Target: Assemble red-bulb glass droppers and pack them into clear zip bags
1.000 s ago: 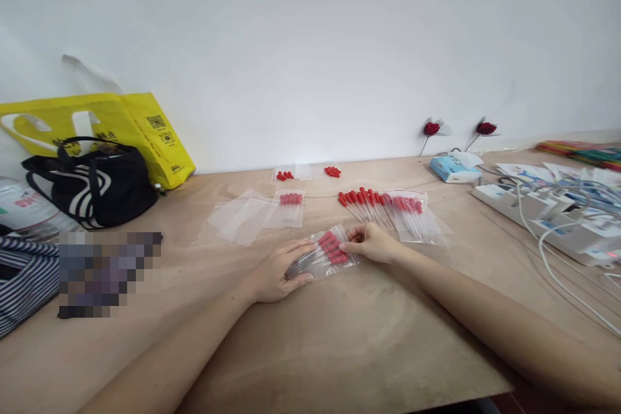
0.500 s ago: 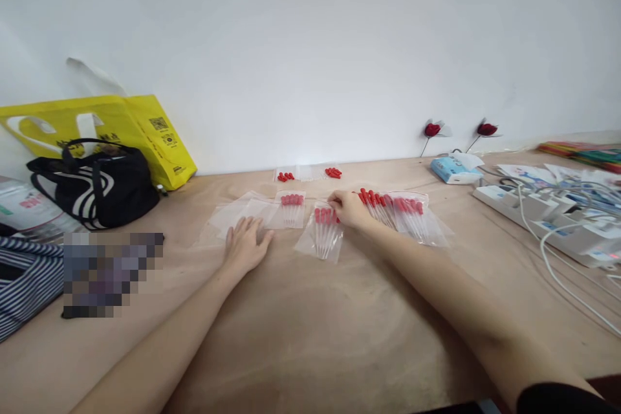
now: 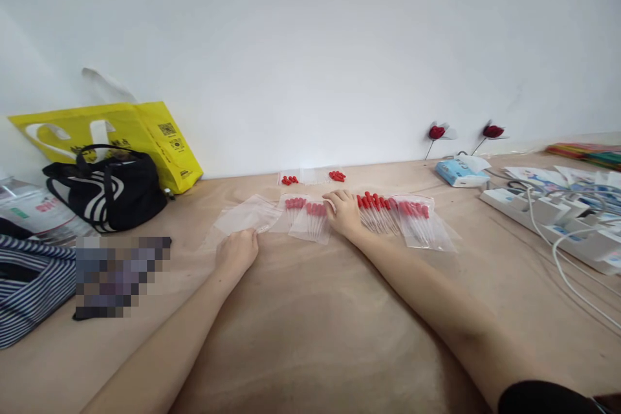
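My left hand has its fingers curled at the near edge of a pile of flat clear zip bags, apparently pinching one bag's edge. My right hand is closed at the right edge of a clear bag of red-bulbed droppers; its fingertips are partly hidden. That bag overlaps another bag of droppers on its left. Just right of my right hand lie several loose droppers with red bulbs and thin clear stems. Beyond them is a further bag of droppers.
Against the wall lie clear bags with small red bulbs. A yellow bag, a black bag and striped cloth fill the left. A blue tissue pack, power strip and white cables are on the right.
The bag of droppers at my right hand has moved left and away from me, over the neighbouring bag. My left hand has gone from spread flat on the clear bags to curled at their edge.
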Demonstrator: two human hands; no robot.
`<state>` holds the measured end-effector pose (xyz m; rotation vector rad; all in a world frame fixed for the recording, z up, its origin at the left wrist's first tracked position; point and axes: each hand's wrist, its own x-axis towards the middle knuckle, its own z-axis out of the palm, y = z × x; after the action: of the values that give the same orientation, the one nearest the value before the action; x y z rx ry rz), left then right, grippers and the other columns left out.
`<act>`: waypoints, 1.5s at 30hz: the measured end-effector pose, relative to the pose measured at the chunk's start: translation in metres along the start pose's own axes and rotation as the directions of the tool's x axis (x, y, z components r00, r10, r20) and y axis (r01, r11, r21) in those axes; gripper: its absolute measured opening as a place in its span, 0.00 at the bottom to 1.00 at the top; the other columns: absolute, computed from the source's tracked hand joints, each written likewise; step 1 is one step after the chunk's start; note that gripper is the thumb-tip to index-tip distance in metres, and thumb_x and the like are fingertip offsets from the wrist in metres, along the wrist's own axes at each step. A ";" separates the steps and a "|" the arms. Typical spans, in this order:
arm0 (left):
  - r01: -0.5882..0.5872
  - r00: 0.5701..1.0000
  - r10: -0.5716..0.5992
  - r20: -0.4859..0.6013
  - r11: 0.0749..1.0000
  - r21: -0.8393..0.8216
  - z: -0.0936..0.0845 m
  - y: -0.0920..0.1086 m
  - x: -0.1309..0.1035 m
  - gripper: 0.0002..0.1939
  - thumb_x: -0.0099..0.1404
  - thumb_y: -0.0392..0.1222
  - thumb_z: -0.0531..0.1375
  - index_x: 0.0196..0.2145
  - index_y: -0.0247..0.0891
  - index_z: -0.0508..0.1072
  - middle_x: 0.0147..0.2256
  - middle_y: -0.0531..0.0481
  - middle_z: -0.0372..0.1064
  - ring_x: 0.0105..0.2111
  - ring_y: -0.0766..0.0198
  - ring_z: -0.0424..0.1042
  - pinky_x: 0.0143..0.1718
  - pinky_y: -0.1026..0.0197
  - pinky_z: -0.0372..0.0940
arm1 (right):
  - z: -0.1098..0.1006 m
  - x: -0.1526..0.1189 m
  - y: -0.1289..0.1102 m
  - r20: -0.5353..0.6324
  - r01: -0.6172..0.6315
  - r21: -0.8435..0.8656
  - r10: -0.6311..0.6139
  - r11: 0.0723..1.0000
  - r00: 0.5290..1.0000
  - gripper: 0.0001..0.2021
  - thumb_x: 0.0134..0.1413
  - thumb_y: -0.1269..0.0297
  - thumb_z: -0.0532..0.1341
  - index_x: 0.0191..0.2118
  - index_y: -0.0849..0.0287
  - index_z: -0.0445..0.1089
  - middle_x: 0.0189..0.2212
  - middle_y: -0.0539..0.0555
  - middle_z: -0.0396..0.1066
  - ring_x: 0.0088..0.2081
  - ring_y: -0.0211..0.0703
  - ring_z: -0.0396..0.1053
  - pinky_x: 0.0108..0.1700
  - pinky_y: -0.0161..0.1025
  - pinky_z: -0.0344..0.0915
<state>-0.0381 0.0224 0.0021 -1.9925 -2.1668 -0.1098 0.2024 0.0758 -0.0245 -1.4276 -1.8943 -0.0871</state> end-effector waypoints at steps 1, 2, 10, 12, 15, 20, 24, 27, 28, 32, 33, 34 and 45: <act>0.009 1.000 -0.009 -0.020 1.000 0.001 -0.001 0.000 -0.001 0.20 0.63 0.42 0.43 0.37 0.38 0.73 0.32 0.39 0.73 0.34 0.48 0.71 0.32 0.52 0.63 | -0.008 -0.008 0.004 -0.004 0.030 -0.052 -0.030 0.998 1.000 0.11 0.55 0.66 0.50 0.40 0.56 0.68 0.38 0.55 0.68 0.43 0.45 0.58 0.44 0.40 0.46; 0.020 0.998 -0.020 -0.058 1.000 -0.007 -0.003 0.001 -0.002 0.20 0.64 0.42 0.42 0.38 0.38 0.72 0.33 0.40 0.73 0.34 0.49 0.71 0.32 0.52 0.63 | -0.016 -0.016 0.009 0.003 0.046 -0.105 -0.045 0.993 0.999 0.11 0.54 0.65 0.51 0.38 0.56 0.69 0.36 0.54 0.68 0.42 0.45 0.58 0.44 0.41 0.46; -0.669 0.743 0.620 -0.251 0.698 -0.256 -0.005 0.032 -0.035 0.17 0.63 0.40 0.45 0.40 0.41 0.72 0.44 0.50 0.70 0.44 0.62 0.68 0.46 0.59 0.63 | -0.061 -0.052 0.053 0.062 -0.170 -0.344 0.203 0.923 0.977 0.13 0.50 0.55 0.54 0.32 0.58 0.69 0.34 0.56 0.68 0.41 0.48 0.58 0.41 0.44 0.46; -0.747 0.658 0.723 -0.213 0.587 -0.312 -0.004 0.042 -0.044 0.16 0.63 0.41 0.46 0.40 0.42 0.72 0.42 0.51 0.71 0.43 0.62 0.69 0.47 0.57 0.63 | -0.062 -0.050 0.055 0.078 -0.207 -0.348 0.248 0.914 0.966 0.14 0.49 0.54 0.54 0.32 0.58 0.69 0.35 0.56 0.68 0.41 0.49 0.59 0.42 0.45 0.46; -0.762 0.633 0.741 -0.226 0.544 -0.351 -0.005 0.049 -0.049 0.14 0.61 0.45 0.51 0.40 0.42 0.72 0.43 0.50 0.70 0.46 0.58 0.66 0.50 0.51 0.58 | -0.059 -0.043 0.052 0.101 -0.235 -0.351 0.286 0.906 0.953 0.15 0.49 0.53 0.54 0.33 0.58 0.69 0.36 0.58 0.69 0.41 0.50 0.59 0.43 0.47 0.47; -0.695 0.693 0.698 -0.183 0.577 -0.430 -0.004 0.050 -0.047 0.19 0.59 0.50 0.53 0.46 0.41 0.67 0.52 0.46 0.61 0.54 0.55 0.56 0.54 0.48 0.52 | -0.054 -0.023 0.043 0.132 -0.297 -0.369 0.366 0.881 0.921 0.15 0.49 0.53 0.53 0.32 0.60 0.70 0.35 0.60 0.69 0.42 0.53 0.61 0.42 0.49 0.47; -0.660 0.685 0.725 -0.074 0.575 -0.483 -0.003 0.051 -0.046 0.23 0.61 0.49 0.52 0.51 0.38 0.63 0.55 0.44 0.56 0.55 0.57 0.54 0.55 0.49 0.52 | -0.049 -0.009 0.040 0.154 -0.334 -0.395 0.420 0.856 0.895 0.16 0.51 0.56 0.51 0.29 0.61 0.70 0.33 0.60 0.70 0.40 0.53 0.64 0.42 0.50 0.48; -0.669 0.661 0.748 -0.058 0.552 -0.499 -0.003 0.051 -0.047 0.22 0.61 0.49 0.51 0.51 0.38 0.63 0.55 0.44 0.56 0.56 0.57 0.53 0.56 0.49 0.50 | -0.046 -0.004 0.037 0.173 -0.344 -0.405 0.440 0.847 0.881 0.17 0.52 0.58 0.50 0.28 0.63 0.71 0.31 0.63 0.70 0.39 0.55 0.65 0.42 0.51 0.48; -0.671 0.654 0.754 -0.057 0.544 -0.504 -0.003 0.051 -0.047 0.21 0.61 0.49 0.51 0.51 0.39 0.63 0.55 0.44 0.56 0.56 0.57 0.52 0.56 0.49 0.49 | -0.045 -0.003 0.035 0.173 -0.342 -0.401 0.436 0.850 0.883 0.17 0.52 0.58 0.50 0.29 0.64 0.70 0.31 0.64 0.70 0.40 0.56 0.65 0.42 0.52 0.48; -0.673 0.649 0.759 -0.063 0.533 -0.513 -0.003 0.050 -0.047 0.21 0.61 0.48 0.51 0.51 0.38 0.63 0.54 0.44 0.56 0.56 0.57 0.53 0.56 0.48 0.49 | -0.051 -0.005 0.033 0.161 -0.314 -0.350 0.387 0.882 0.908 0.16 0.53 0.58 0.50 0.33 0.67 0.67 0.36 0.68 0.68 0.42 0.55 0.65 0.42 0.47 0.52; -0.674 0.649 0.757 -0.068 0.531 -0.514 -0.003 0.050 -0.047 0.21 0.61 0.48 0.52 0.51 0.38 0.63 0.54 0.44 0.57 0.56 0.57 0.53 0.56 0.48 0.49 | -0.053 -0.007 0.035 0.168 -0.298 -0.304 0.359 0.905 0.918 0.16 0.54 0.58 0.50 0.34 0.67 0.66 0.36 0.67 0.68 0.41 0.53 0.65 0.40 0.44 0.54; -0.675 0.649 0.757 -0.071 0.530 -0.514 -0.004 0.050 -0.047 0.21 0.61 0.47 0.52 0.51 0.38 0.63 0.54 0.44 0.57 0.56 0.57 0.53 0.56 0.48 0.49 | -0.057 -0.010 0.037 0.173 -0.277 -0.221 0.317 0.935 0.932 0.15 0.55 0.58 0.49 0.35 0.66 0.64 0.35 0.65 0.68 0.39 0.49 0.66 0.38 0.41 0.56; -0.667 0.651 0.757 -0.055 0.537 -0.516 -0.004 0.050 -0.047 0.22 0.61 0.48 0.52 0.51 0.38 0.63 0.54 0.43 0.57 0.56 0.55 0.53 0.56 0.47 0.49 | -0.066 -0.073 0.042 0.231 -0.362 0.797 0.309 0.483 0.923 0.36 0.48 0.61 0.57 0.56 0.54 0.31 0.24 0.44 0.57 0.20 0.36 0.64 0.23 0.36 0.64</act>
<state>0.0158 -0.0196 -0.0065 -3.1493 -1.2497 -0.4137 0.2793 0.0027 -0.0361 -1.0542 -1.3016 0.9544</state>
